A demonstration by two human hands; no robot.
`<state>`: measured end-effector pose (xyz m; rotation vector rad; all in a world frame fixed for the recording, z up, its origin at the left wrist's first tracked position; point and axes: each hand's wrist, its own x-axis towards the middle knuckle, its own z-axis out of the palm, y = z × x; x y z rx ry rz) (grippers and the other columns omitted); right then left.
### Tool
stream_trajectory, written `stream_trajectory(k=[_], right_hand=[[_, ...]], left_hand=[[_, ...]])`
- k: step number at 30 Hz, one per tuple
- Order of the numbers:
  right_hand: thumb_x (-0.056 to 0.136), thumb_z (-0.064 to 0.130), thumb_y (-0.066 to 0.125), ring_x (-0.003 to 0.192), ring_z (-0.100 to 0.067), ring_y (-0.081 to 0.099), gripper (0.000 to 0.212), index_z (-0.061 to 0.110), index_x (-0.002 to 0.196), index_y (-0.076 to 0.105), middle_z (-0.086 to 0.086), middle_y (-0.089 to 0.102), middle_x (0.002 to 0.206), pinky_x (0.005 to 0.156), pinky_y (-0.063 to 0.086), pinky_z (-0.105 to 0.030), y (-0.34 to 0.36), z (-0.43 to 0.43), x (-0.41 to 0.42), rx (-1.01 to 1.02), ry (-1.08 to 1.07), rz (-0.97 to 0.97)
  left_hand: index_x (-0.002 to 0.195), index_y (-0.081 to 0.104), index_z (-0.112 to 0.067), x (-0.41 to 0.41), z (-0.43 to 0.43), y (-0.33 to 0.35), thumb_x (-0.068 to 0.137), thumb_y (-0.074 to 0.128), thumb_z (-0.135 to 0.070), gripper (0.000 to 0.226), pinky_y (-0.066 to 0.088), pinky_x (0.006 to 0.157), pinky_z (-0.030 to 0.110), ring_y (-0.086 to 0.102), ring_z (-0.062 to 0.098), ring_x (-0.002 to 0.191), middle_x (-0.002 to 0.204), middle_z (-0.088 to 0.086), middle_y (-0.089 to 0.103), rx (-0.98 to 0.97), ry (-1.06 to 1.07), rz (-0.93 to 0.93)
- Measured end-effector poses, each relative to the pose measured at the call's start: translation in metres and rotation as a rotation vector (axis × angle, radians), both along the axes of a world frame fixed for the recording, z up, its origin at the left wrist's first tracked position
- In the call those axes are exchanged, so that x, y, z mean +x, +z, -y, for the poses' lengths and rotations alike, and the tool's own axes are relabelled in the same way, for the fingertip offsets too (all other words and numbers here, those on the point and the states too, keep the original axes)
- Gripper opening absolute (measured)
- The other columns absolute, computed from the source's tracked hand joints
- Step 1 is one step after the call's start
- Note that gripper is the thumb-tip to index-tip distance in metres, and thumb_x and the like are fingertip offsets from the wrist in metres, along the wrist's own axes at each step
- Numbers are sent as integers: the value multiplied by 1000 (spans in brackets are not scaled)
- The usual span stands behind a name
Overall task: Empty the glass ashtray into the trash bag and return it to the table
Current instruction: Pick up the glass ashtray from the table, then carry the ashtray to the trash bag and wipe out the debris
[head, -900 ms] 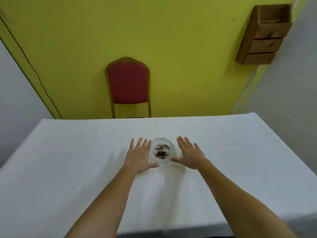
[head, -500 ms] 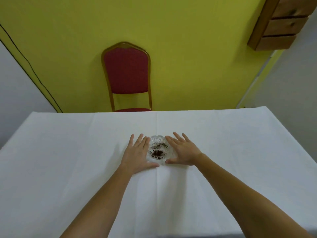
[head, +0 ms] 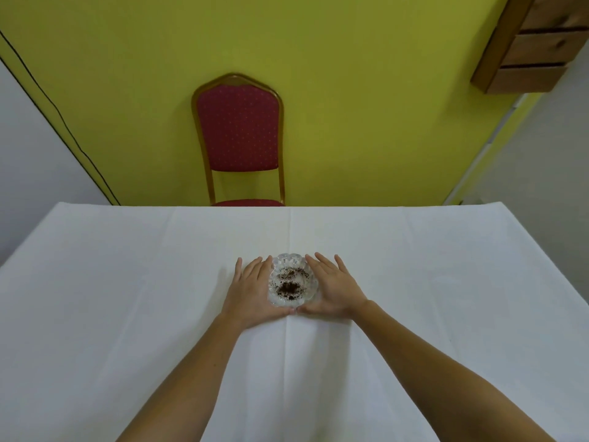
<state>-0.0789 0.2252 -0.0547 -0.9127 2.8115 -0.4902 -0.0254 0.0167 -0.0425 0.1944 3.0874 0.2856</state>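
A clear cut-glass ashtray (head: pixel 293 283) with dark ash and crumbs in its bowl sits on the white tablecloth (head: pixel 127 314) at the middle of the table. My left hand (head: pixel 250 290) presses against its left side and my right hand (head: pixel 334 290) against its right side. The fingers lie flat along the rim and both thumbs meet under the near edge. The ashtray rests cupped between the two palms. No trash bag is in view.
A red padded chair (head: pixel 239 135) with a gold frame stands behind the table's far edge, against the yellow wall. A wooden drawer box (head: pixel 535 49) hangs on the wall at the upper right. A black cable (head: pixel 63 122) runs down the left wall.
Both hands have closed in from beside the ashtray until they cup it, thumbs now touching at its near edge. The camera has tilted down and moved closer.
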Motion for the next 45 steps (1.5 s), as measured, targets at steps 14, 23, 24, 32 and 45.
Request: stream_trajectory(k=[14,23,24,32,45], right_hand=[[62,69,69,149,-23,18,117,9,151,21,-7,34,156,123,4,-46,48,-26,22,-101,-212,-114],[66,62,73,149,-22,18,114,9,151,20,-8,32,157,122,7,-43,102,-75,89,-104,-518,-230],[66,61,75,149,-21,18,114,9,151,20,-8,32,157,123,7,-42,104,-81,101,-109,-567,-230],[66,59,77,148,-21,23,113,9,151,23,-6,34,156,121,14,-42,104,-140,216,-62,-898,-228],[66,63,74,142,-22,35,112,8,150,25,-8,39,153,120,20,-42,87,-232,357,-43,-1247,-205]], left_hand=[[149,23,-9,-18,-21,46,48,34,-92,131,-1,120,48,26,24,142,151,6,38,10,-155,-139],[144,35,-3,-20,-75,92,50,43,-88,127,9,118,53,39,26,135,142,10,50,92,-491,-296],[143,36,-3,-18,-85,93,49,44,-88,126,10,117,54,41,27,134,140,10,51,99,-538,-307],[143,35,-3,35,-176,90,48,42,-87,127,9,116,55,40,26,134,141,9,50,153,-869,-267],[142,38,-4,121,-325,70,48,44,-87,126,16,114,58,45,27,130,138,9,53,205,-1248,-208]])
